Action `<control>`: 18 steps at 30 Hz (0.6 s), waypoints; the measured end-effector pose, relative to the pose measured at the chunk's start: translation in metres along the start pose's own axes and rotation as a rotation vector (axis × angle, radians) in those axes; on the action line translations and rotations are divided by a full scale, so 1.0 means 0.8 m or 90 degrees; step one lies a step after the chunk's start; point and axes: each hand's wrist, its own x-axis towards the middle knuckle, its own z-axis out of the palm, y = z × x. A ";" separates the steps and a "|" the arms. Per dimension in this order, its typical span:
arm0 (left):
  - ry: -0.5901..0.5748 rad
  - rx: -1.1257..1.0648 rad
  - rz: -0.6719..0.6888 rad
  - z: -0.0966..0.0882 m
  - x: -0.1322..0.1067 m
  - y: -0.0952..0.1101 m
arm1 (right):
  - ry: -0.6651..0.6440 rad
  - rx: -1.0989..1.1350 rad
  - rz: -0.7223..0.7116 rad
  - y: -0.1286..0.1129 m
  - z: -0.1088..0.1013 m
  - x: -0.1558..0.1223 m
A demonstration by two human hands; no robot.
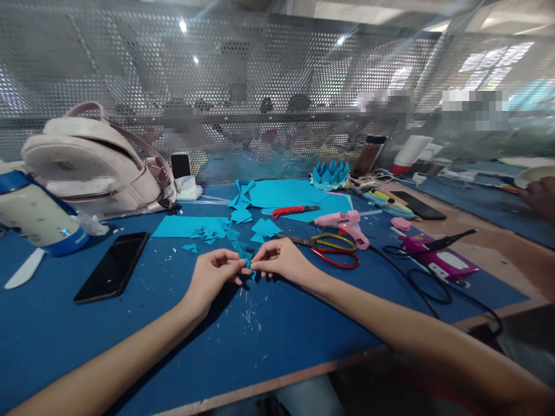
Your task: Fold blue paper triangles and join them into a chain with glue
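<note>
My left hand (214, 271) and my right hand (280, 259) meet over the blue table (130, 329), both pinching one small folded piece of cyan paper (248, 264) between their fingertips. Just beyond them lie several small folded cyan triangles (212, 234) and cyan paper sheets (286, 193). A finished cyan folded paper crown (330, 174) stands farther back.
Scissors with red and yellow handles (332, 249), a pink glue gun (347, 224) and a red cutter (292, 211) lie right of my hands. A black phone (113, 266), a bottle (37, 215) and a pale backpack (93, 167) are left. Cables (422, 277) trail right. Another person's hand (540, 196) shows far right.
</note>
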 end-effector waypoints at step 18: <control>0.012 -0.025 0.008 -0.001 0.000 -0.005 | -0.004 0.008 -0.001 -0.005 0.001 -0.001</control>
